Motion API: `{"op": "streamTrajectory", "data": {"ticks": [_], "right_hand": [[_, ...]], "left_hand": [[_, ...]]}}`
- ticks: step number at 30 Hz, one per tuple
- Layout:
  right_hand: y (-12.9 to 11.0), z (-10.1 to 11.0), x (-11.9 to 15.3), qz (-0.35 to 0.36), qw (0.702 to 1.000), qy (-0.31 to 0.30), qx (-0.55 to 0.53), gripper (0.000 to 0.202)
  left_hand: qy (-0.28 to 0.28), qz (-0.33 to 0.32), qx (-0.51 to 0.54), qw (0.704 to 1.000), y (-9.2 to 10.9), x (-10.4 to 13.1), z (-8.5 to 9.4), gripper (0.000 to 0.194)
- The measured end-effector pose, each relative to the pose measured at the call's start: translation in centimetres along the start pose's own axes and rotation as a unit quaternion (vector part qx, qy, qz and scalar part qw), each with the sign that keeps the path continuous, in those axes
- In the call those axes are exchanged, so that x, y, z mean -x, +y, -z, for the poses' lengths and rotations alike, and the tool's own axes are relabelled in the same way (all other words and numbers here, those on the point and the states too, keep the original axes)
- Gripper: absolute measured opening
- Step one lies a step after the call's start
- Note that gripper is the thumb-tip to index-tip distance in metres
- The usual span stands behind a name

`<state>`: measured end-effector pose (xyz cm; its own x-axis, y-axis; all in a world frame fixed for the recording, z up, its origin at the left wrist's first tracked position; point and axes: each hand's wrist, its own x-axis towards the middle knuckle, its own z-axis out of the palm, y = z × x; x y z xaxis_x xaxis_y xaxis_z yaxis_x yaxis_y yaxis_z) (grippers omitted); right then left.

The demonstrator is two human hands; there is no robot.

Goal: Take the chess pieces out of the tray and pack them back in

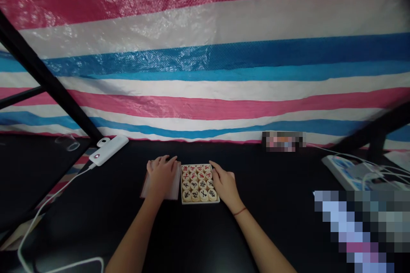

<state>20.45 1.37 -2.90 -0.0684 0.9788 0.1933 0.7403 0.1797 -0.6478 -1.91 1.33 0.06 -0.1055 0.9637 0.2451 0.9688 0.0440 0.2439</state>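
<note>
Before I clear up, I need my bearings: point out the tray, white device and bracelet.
Tray (200, 202), head view: its near rim.
White device (109, 151), head view: the middle of its body.
Bracelet (240, 212), head view: the middle of its band.

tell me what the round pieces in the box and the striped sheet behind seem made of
Round pieces: perhaps plastic or wood, smooth-looking and evenly cream; no grain shows, but they're too small to be sure. Striped sheet: likely woven plastic, glossy, given its crinkled glare.
</note>
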Motion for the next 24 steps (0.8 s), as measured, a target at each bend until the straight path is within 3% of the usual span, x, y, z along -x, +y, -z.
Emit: {"op": "streamTrajectory", "data": {"ticks": [7, 10, 14, 24], "right_hand": [[0.1, 0.0, 0.0, 0.011, 1.000, -0.002, -0.017, 0.040], [0.0, 0.1, 0.0, 0.008, 1.000, 0.003, -0.022, 0.039], [-0.3, 0.2, 0.0, 0.003, 1.000, 0.002, -0.019, 0.038], [-0.4, 0.7, 0.0, 0.014, 1.000, 0.006, -0.016, 0.034]], "left_hand": [[0.007, 0.001, -0.007, 1.000, 0.3, 0.0, 0.4, 0.029], [0.020, -0.064, 0.009, 0.998, 0.4, 0.0, 0.6, 0.028], [-0.005, -0.142, 0.051, 0.989, 0.9, 0.1, 0.3, 0.019], [-0.012, -0.140, 0.046, 0.989, 1.8, 0.5, -0.1, 0.014]]}}
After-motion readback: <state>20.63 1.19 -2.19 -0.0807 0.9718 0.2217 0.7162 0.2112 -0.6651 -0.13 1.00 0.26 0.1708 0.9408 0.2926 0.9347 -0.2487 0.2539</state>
